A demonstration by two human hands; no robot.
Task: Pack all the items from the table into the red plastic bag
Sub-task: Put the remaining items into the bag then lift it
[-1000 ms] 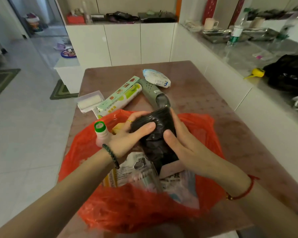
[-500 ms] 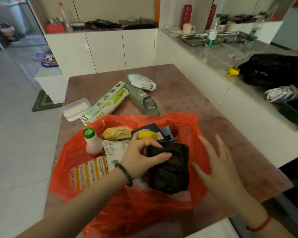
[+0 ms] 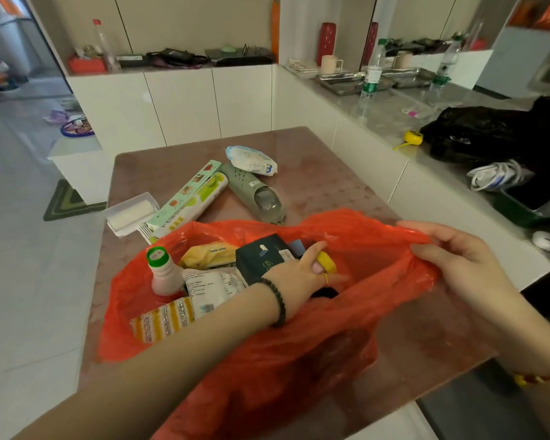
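The right hand (image 3: 464, 265), earlier open, now pinches the red plastic bag (image 3: 267, 360) rim; the left hand (image 3: 296, 274) reaches inside, grip hidden.

Glossy (thin) plastic red bag (image 3: 299, 360)

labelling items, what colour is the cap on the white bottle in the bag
The bottle cap is green with a white top; head view.

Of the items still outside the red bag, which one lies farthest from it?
The blue-and-white packet, at the far end of the green shoe; the shoe, long box and white tray all reach nearer the red bag.
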